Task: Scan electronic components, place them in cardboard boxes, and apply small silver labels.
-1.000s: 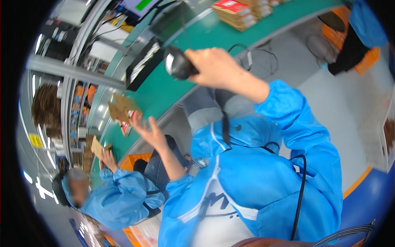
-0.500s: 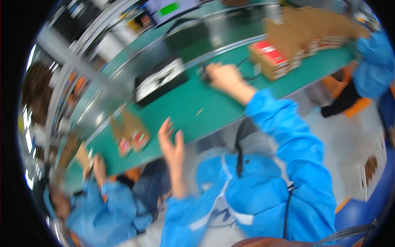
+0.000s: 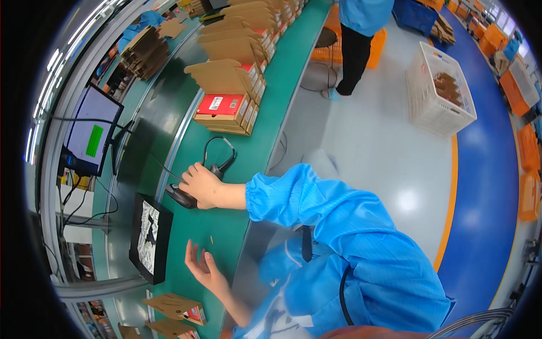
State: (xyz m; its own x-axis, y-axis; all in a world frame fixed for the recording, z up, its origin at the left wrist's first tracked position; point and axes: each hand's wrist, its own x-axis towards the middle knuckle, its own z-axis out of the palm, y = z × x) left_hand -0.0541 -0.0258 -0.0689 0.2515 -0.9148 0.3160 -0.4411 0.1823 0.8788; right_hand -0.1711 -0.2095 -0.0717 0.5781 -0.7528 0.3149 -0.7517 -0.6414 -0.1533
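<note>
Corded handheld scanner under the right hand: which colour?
The scanner is black, best seen in the head view.

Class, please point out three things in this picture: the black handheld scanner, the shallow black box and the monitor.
Black handheld scanner (image 3: pixel 180 196): head view, on its wide head end.
Shallow black box (image 3: pixel 162 246): head view, on its right-hand wall.
Monitor (image 3: pixel 89 125): head view, on its screen.

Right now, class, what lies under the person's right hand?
Under the right hand is a black scanner. Its rounded head and part of its handle show beyond the hand; the section between is covered and cannot be seen.
</note>
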